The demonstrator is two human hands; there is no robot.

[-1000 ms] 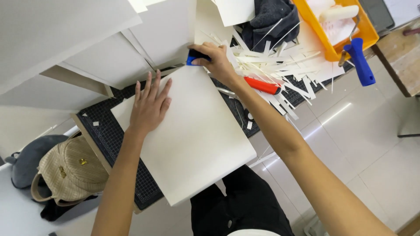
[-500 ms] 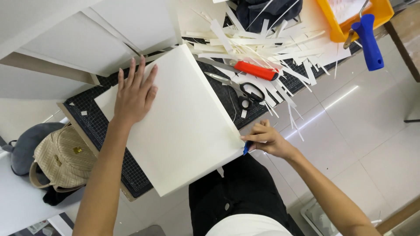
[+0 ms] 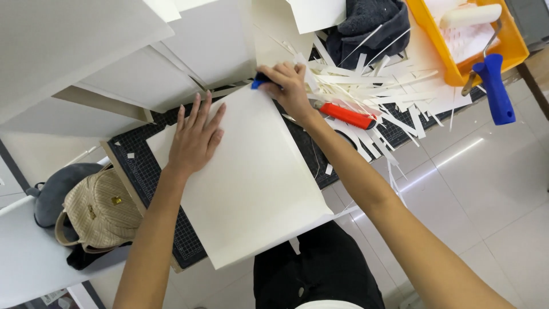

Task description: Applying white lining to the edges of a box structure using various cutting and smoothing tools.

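A large cream sheet of board lies on a black gridded cutting mat. My left hand rests flat on the sheet's upper left part, fingers spread. My right hand is at the sheet's far right corner, closed around a small blue tool pressed against the edge. What kind of tool it is cannot be told; most of it is hidden in the fist.
Several white offcut strips are piled beyond the mat, with a red-handled cutter among them. An orange paint tray holds a blue-handled roller. White boards lean at upper left. A beige backpack sits at left.
My right hand has moved with the blue tool from the sheet's near right edge back up to its far corner. My left hand stayed flat on the sheet.
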